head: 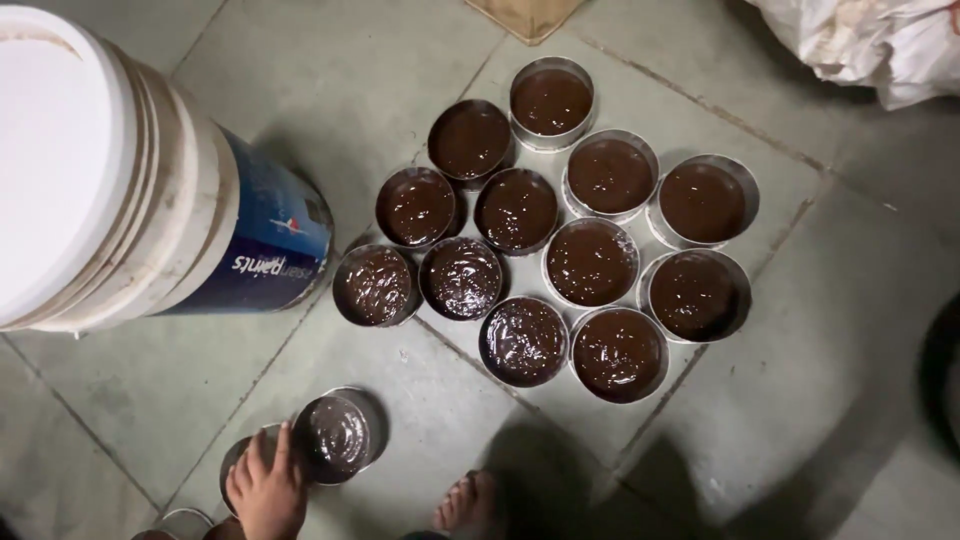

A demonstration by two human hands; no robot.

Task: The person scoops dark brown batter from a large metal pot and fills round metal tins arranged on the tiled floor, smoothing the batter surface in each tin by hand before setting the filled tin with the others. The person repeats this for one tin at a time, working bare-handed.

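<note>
1. A hand [268, 492] shows at the bottom edge of the head view, fingers spread and pointing up, resting on the rim of a round metal tin [243, 462] that it mostly covers; it grips nothing, lying flat and open. Whether it is the left or the right hand I cannot tell
2. Just beside that hand, touching its fingertips, stands a tilted tin of dark batter [336, 437], leaning against a second metal rim behind it
3. No other hand is in view
4. A bare foot [468, 505] shows at the bottom edge, near the hand and to its right
5. Farther up the tiled floor [820, 400], well apart from the hand, a cluster of filled round tins [560, 235] sits packed close, each holding glossy brown batter; the ones on the left are darker metal, the ones on the right brighter
6. A large white bucket [120, 190] with a blue band lies tipped at the left, near the cluster's leftmost tin
7. A crumpled white sack [870, 40] lies at the top right corner
</note>
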